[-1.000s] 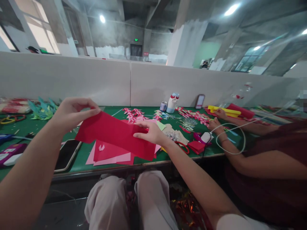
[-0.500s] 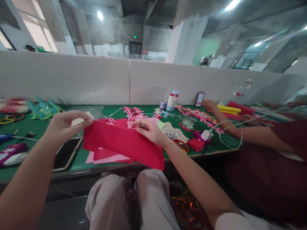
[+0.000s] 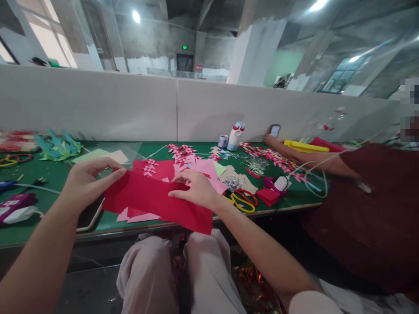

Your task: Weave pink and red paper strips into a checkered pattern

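"Where is the red paper strip [image 3: 149, 203]?"

"Right in front of you, the centre of the clock, held up over the near edge of the green table [image 3: 297, 198]. Its right end dips toward 4 o'clock."

"And the grip?"

"Your left hand [image 3: 85, 183] pinches the upper corner at 10 o'clock, thumb and forefinger closed on it. Your right hand [image 3: 200, 189] has the top edge at 2 o'clock between thumb and fingers; how firmly, I can't tell."

"What lies around?"

"A pink sheet [image 3: 211, 171] at 2 o'clock, beyond your right hand. Yellow scissor handles [image 3: 245, 211] at 3, near your right wrist. A smartphone [image 3: 88, 219] between 8 and 9, partly covered by your left wrist. Farther off, between 1 and 2, stand a can [image 3: 223, 141] and a bottle [image 3: 234, 138]."
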### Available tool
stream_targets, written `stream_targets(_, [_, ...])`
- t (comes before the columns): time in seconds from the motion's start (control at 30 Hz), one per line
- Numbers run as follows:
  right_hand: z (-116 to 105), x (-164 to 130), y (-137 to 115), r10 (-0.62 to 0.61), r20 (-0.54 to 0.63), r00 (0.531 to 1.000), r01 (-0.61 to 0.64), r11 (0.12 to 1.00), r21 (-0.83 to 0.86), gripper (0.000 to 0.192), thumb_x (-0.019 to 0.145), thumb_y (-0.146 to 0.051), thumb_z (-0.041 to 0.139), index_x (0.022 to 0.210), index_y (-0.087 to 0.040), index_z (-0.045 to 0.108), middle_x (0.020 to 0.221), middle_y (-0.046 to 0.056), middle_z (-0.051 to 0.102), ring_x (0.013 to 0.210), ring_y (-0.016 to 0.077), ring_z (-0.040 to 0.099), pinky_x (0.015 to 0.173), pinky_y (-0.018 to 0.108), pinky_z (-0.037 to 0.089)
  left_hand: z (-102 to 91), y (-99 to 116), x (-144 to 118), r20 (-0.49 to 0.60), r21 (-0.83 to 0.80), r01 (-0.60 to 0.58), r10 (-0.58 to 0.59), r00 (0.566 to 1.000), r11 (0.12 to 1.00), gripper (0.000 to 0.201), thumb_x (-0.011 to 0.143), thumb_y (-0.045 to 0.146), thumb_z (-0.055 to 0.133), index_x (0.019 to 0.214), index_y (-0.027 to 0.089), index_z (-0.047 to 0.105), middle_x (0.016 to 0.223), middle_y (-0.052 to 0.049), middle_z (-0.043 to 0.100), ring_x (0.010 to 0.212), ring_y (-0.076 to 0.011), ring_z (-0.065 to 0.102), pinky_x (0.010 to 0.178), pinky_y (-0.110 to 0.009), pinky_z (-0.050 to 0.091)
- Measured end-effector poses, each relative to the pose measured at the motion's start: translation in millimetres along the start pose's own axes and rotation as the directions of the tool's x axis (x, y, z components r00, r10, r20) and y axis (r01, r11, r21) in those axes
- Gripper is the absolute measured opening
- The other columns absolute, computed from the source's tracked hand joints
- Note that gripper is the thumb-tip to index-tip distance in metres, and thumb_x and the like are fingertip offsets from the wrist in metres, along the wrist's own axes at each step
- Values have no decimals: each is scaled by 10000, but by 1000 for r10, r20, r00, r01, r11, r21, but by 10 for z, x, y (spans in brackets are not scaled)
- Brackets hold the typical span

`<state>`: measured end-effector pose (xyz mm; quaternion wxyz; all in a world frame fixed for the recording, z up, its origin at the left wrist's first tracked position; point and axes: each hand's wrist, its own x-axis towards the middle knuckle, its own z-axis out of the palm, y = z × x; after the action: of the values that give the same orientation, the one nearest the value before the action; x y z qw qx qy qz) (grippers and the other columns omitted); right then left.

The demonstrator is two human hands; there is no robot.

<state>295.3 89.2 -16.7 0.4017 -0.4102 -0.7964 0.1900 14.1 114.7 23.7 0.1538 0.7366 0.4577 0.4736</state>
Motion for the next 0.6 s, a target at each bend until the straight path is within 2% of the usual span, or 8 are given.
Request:
stream_targets(0.27, [115,16,-22,-108,-34,994,100,979,-176,112,827,-292,656,852,-186,684,874,33,712,826,143,628,786,279,465,-16,57,-73,-49,67,43,-40,998,997,155,705,355,695,671,208,659,677,14,664,659,-151,566,587,-259,437])
stream_targets(0.47, [212,-42,-74,-151,-98,984,121,958,-261,423,755,-548,682,923,-161,714,909,77,727,870,197,634,844,334,468,3,29,-118,-114,64,46,-38,993,997,136,688,334,703,664,210,655,684,16,661,675,-159,566,580,-265,420])
stream_targets(0.6, [284,-58,-93,-126,-105,987,95,961,-260,405,760,-508,694,963,-159,719,911,76,725,881,198,632,848,330,472,14,26,-162,-152,30,36,-31,988,999,124,688,313,708,675,201,656,703,11,669,682,-161,567,598,-272,429])
